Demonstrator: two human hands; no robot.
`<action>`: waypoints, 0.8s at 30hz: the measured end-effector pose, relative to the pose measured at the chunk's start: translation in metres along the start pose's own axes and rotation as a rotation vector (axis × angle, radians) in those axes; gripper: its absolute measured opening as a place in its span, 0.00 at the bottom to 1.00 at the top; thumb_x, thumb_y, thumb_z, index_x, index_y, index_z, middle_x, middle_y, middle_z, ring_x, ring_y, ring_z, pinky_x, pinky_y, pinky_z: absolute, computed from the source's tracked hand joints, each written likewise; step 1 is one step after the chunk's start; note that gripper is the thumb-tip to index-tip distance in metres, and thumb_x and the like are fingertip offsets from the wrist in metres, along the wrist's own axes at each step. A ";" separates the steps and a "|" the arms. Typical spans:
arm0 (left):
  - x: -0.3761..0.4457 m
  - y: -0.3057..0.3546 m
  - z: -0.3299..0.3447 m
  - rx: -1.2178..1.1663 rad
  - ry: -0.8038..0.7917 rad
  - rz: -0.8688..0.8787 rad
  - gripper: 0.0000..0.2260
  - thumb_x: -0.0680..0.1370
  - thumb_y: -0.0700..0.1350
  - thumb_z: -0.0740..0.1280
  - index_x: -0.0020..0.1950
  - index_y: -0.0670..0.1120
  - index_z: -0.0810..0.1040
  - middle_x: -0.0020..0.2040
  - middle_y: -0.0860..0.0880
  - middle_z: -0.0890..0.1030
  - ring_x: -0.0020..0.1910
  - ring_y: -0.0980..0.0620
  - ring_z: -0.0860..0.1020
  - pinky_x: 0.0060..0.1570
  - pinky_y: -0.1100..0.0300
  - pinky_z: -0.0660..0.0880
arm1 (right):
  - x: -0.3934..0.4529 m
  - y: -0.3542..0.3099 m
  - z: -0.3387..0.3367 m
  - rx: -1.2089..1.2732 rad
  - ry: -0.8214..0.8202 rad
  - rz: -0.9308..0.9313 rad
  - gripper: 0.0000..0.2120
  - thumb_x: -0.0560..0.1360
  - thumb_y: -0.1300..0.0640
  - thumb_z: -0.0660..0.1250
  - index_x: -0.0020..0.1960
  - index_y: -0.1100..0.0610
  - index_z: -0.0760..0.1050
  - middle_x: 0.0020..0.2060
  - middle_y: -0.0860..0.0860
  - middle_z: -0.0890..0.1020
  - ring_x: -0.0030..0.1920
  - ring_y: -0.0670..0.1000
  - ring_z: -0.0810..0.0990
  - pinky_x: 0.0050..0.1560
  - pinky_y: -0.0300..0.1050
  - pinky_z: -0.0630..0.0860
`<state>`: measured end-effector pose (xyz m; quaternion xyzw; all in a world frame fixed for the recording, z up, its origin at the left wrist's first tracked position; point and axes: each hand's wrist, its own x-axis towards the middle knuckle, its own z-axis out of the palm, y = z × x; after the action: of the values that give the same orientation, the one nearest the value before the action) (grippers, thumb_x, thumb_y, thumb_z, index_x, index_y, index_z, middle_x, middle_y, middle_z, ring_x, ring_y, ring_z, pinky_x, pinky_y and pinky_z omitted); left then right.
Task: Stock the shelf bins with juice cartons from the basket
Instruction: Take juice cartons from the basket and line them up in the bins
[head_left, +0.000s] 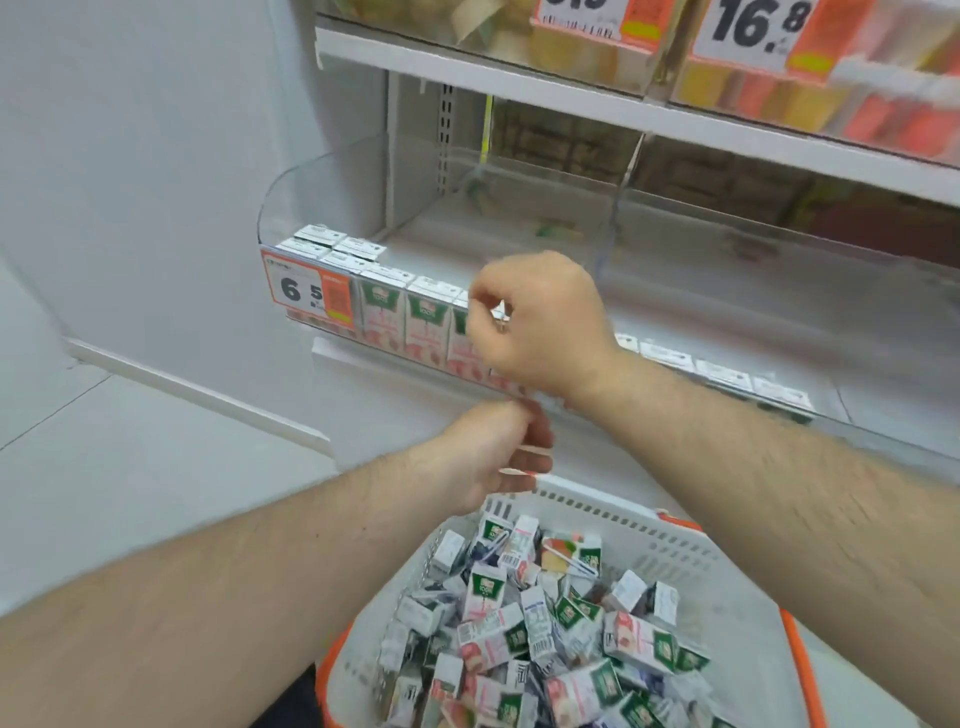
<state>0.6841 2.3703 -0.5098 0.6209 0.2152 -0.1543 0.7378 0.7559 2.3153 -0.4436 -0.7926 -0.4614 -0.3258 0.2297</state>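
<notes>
White basket (613, 514) rim under left hand (488, 452), bin (519, 234) rear open

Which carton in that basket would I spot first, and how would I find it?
Start at the white basket with the orange rim at the bottom of the view. Near its far wall, on top of the heap of juice cartons, lies one carton on its side. Its upturned face shows orange-yellow fruit crossed by a white straw; most neighbours show pink, green or grey.

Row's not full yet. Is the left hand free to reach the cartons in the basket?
Probably yes: the left hand hovers at the basket rim, the loose cartons lie uncovered just below, though its curled fingers may hold something.
</notes>
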 end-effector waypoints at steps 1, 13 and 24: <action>0.001 -0.008 0.002 0.112 -0.058 -0.001 0.05 0.78 0.43 0.61 0.47 0.46 0.76 0.43 0.49 0.78 0.36 0.51 0.77 0.37 0.58 0.73 | -0.017 0.000 -0.009 0.013 0.031 -0.061 0.09 0.68 0.56 0.62 0.32 0.58 0.76 0.27 0.52 0.78 0.31 0.58 0.76 0.34 0.48 0.72; 0.041 -0.094 0.002 0.995 -0.132 -0.090 0.06 0.76 0.39 0.59 0.39 0.44 0.69 0.35 0.46 0.69 0.32 0.50 0.66 0.29 0.61 0.60 | -0.208 0.038 -0.019 0.219 -0.431 0.848 0.06 0.73 0.60 0.67 0.39 0.55 0.82 0.34 0.47 0.82 0.37 0.50 0.80 0.43 0.46 0.78; 0.109 -0.200 -0.008 0.901 0.160 -0.160 0.21 0.73 0.35 0.63 0.65 0.46 0.70 0.56 0.45 0.75 0.48 0.46 0.77 0.34 0.60 0.71 | -0.304 0.037 0.052 0.385 -1.117 1.061 0.33 0.72 0.52 0.72 0.74 0.54 0.66 0.70 0.53 0.71 0.66 0.53 0.73 0.65 0.49 0.72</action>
<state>0.6782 2.3465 -0.7367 0.8708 0.2302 -0.2407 0.3616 0.6944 2.1562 -0.7029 -0.8992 -0.1176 0.3583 0.2220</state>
